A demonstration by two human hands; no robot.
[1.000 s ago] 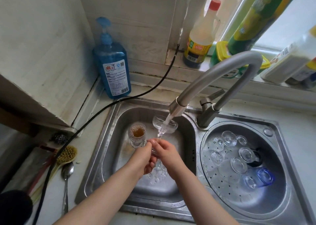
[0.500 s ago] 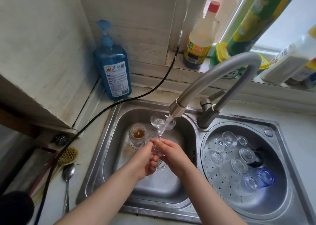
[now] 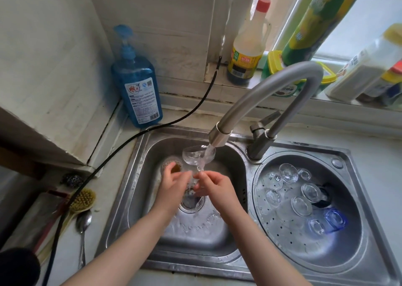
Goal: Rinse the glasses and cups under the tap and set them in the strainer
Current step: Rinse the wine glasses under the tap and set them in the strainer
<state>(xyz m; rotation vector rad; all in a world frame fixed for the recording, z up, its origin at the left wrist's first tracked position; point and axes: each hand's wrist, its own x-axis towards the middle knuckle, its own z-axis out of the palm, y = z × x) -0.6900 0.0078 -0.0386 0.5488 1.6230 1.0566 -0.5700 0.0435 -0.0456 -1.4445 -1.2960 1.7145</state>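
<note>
Under the running tap (image 3: 219, 138), both hands pinch a stemmed glass (image 3: 198, 155) by its stem, right hand (image 3: 214, 182) and left hand (image 3: 174, 180) gripping, bowl in the stream. Rinsing is underway; next it likely goes inverted into the strainer (image 3: 282, 240).

Kitchen corner. Walls: cream-painted, scuffed, cracked at the corner seam (image 3: 104, 133). Window (image 3: 359, 24): upper right, daylight entering. Window sill (image 3: 239, 85): worn white paint, grimy along its lower edge. Counter (image 3: 374, 146): pale, stained.
</note>
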